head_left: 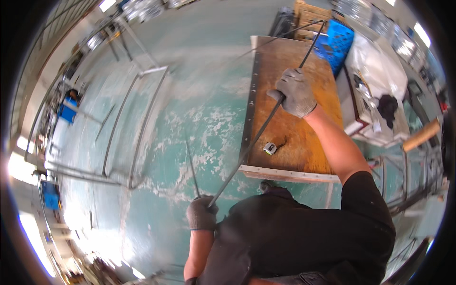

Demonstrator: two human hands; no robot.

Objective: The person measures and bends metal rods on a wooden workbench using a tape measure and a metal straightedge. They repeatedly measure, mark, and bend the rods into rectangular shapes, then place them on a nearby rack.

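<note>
A thin dark metal rod [249, 148] runs slantwise in front of me, bent sharply near both ends. My left hand [202, 212], in a grey knit glove, is closed around its lower bend, close to my body. One short leg of the rod points up and away from that hand over the floor. Farther along, my right hand [295, 92], gloved the same way, wraps the rod above the table [304, 137]. Past this hand the rod reaches its far bend, and the other leg slants back left over the table's far end.
A small tape measure [270, 148] lies on the brown, worn tabletop. Behind the table are a blue plastic crate [340, 40] and wooden pallets [311, 12]. A metal frame [151, 111] stands at the left on the green floor [190, 109]. Plastic-wrapped goods [380, 66] sit at the right.
</note>
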